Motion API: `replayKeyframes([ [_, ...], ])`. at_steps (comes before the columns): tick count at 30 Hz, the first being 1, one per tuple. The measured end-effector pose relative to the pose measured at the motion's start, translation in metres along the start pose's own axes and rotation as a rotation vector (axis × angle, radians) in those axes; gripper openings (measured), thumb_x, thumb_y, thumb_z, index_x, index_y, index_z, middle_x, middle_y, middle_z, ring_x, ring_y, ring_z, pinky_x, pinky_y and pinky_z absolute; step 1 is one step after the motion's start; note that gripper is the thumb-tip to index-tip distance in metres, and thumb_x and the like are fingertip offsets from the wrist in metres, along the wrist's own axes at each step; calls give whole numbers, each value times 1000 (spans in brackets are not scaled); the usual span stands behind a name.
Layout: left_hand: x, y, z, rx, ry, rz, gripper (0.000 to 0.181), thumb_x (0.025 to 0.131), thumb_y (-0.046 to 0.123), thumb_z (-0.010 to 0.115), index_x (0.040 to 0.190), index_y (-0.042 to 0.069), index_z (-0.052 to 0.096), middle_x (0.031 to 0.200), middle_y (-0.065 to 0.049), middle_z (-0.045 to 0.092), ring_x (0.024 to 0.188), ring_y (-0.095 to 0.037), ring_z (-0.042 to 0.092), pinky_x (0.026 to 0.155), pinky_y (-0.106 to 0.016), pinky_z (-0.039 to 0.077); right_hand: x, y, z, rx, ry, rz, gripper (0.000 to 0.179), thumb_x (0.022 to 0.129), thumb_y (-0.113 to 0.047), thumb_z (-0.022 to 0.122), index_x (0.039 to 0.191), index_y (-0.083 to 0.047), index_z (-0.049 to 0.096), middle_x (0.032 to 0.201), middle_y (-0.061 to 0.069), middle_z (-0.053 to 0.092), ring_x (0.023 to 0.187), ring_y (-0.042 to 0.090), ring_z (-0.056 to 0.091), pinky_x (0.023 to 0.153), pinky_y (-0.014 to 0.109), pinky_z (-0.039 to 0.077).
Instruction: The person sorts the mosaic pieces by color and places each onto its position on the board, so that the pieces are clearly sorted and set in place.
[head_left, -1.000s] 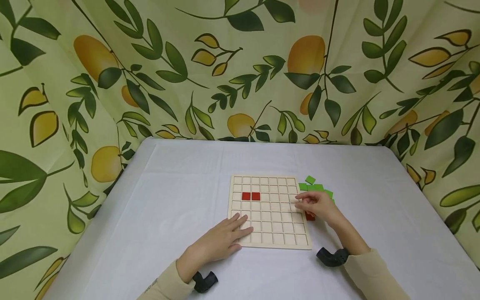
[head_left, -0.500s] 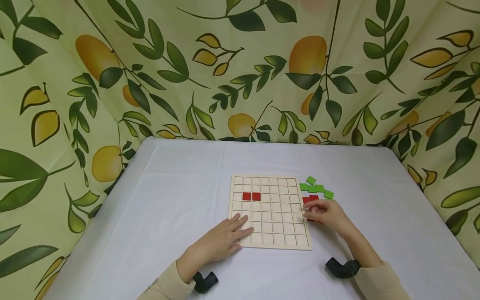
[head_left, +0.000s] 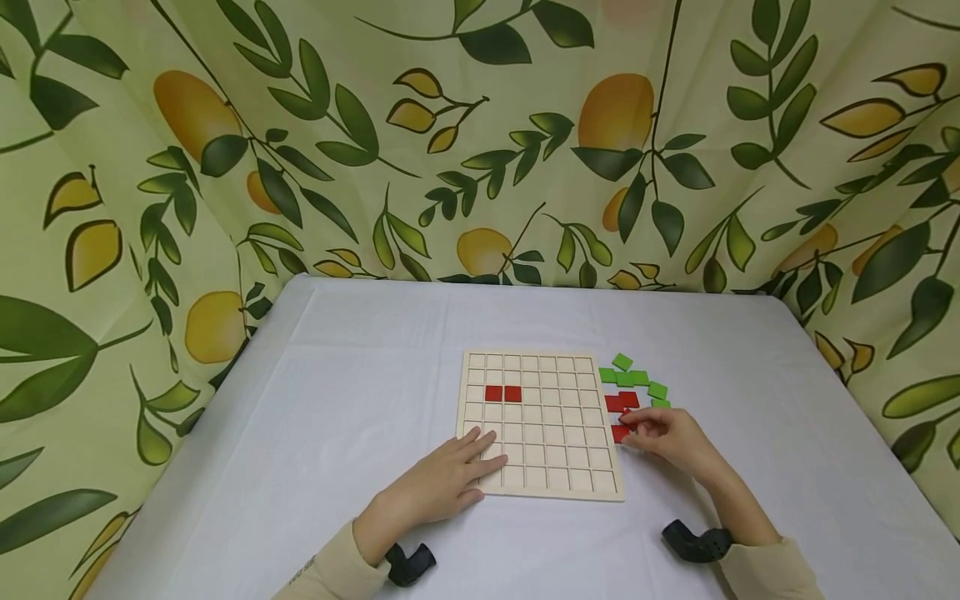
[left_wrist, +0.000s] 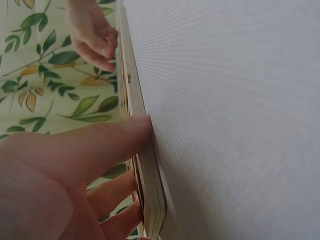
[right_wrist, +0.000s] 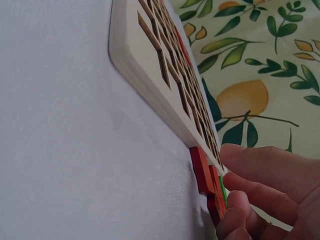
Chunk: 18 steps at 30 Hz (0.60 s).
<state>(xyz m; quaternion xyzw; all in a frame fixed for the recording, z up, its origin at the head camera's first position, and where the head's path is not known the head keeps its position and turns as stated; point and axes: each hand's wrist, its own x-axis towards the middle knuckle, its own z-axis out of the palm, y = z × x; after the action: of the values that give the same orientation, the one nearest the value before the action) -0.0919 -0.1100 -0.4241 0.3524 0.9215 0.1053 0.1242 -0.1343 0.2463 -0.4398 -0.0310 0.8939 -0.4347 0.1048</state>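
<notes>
A pale wooden grid board (head_left: 555,435) lies on the white cloth, with red square tiles (head_left: 513,393) in two adjoining cells. My left hand (head_left: 442,473) rests on the board's near left corner, fingers spread over the cells. In the left wrist view its thumb (left_wrist: 115,136) presses against the board's side edge. Beyond the board's right edge, my right hand (head_left: 673,440) hovers at a small group of loose red tiles (head_left: 620,433), its fingertips right at them. The right wrist view shows a gap between thumb (right_wrist: 260,159) and index finger (right_wrist: 260,192), with nothing pinched there.
Several green square tiles (head_left: 625,379) lie loose behind the red ones, right of the board. White cloth (head_left: 360,367) covers the table, and a leaf-and-fruit patterned curtain (head_left: 480,167) hangs behind and at both sides. Black curved devices (head_left: 697,543) sit at both wrists.
My right hand has moved right and toward me, from over the board's right edge to the loose red tiles, uncovering more green and red tiles. The left hand stays put.
</notes>
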Motion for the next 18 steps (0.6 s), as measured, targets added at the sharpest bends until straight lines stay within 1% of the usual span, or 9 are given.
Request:
replayKeyframes([
  [4, 1, 0, 1, -9, -1, -1, 51, 96, 26, 57, 145, 25, 44, 159, -8, 33, 149, -29, 30, 118, -48, 35, -1, 3, -1, -23, -8, -14, 32, 81, -14, 76, 107, 3, 69, 71, -2, 51, 58, 2, 43, 49, 17, 39],
  [10, 1, 0, 2, -8, -7, -1, 51, 96, 26, 57, 146, 25, 44, 159, -7, 32, 149, -28, 29, 118, -48, 35, -2, 7, 0, -48, -8, -56, 30, 80, -12, 76, 106, 2, 69, 72, 1, 53, 58, 1, 42, 49, 16, 38],
  [18, 0, -1, 2, -10, -8, -10, 51, 97, 27, 57, 146, 26, 43, 160, -6, 31, 150, -28, 28, 119, -48, 34, 0, 9, 4, -77, 15, -41, 28, 80, -11, 76, 105, 1, 71, 72, 3, 52, 60, 3, 42, 50, 16, 37],
])
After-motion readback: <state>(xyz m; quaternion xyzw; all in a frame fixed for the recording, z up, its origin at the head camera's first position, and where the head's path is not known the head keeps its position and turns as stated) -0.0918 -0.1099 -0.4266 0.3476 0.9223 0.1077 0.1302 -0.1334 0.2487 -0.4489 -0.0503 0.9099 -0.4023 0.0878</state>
